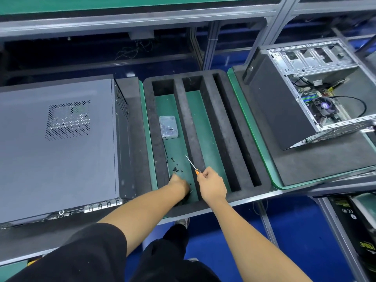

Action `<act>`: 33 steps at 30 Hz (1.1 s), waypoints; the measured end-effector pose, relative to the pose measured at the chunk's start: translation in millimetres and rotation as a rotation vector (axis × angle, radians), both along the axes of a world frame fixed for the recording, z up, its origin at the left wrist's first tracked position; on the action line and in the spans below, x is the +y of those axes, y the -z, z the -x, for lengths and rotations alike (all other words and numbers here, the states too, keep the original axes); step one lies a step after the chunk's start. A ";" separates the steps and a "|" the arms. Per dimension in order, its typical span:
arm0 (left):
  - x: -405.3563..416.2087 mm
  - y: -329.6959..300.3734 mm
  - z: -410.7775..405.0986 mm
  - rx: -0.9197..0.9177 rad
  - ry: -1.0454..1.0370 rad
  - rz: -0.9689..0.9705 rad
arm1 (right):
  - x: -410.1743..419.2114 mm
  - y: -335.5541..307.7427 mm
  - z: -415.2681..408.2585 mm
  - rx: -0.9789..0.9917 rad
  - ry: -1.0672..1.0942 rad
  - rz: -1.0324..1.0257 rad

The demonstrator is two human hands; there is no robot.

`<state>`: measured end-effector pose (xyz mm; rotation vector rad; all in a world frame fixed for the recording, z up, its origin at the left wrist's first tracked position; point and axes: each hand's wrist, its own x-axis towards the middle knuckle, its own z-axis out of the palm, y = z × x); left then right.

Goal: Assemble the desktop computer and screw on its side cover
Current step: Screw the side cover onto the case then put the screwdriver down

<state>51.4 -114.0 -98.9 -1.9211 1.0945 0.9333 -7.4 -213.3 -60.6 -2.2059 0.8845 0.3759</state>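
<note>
Black foam tray [223, 127] with long slots sits mid-bench on a green mat [254, 139]. In its leftmost slot, loose black screws [176, 168] lie scattered on the green floor, and a small clear plastic box [168, 127] rests farther up the same slot. The left hand [179, 185] reaches down into that slot among the screws, knuckles up; its fingertips are hidden, so I cannot tell whether it pinches one. The right hand [211, 185] grips the orange handle of a slim screwdriver [192, 164], whose metal shaft angles up and to the left above the foam ridge between the first two slots.

Left of the tray, a closed desktop computer case [61, 143] lies flat with its dark grey side cover [50, 159] facing up, a perforated vent patch [68, 120] near its middle. To the right, on a dark pad, a second case [305, 94] lies open, showing a motherboard, a CPU fan [325, 106] and empty drive bays.
</note>
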 end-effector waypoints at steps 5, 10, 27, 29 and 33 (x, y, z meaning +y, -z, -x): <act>-2.6 1.5 5.8 -0.004 0.105 -0.028 | 0.3 -1.7 1.4 0.006 -0.009 0.002; -1.3 -6.9 1.8 0.112 0.111 0.048 | 0.5 0.6 0.4 0.011 0.016 -0.014; 28.8 -24.3 -48.2 0.363 -1.351 1.203 | 3.9 6.6 1.7 -0.045 0.110 -0.092; 32.7 -30.6 -38.4 0.461 -1.632 1.379 | 7.4 4.1 5.8 -0.110 0.165 -0.130; 44.8 -40.8 -13.3 0.559 -1.995 1.588 | 16.1 -4.2 28.5 -0.224 0.147 -0.148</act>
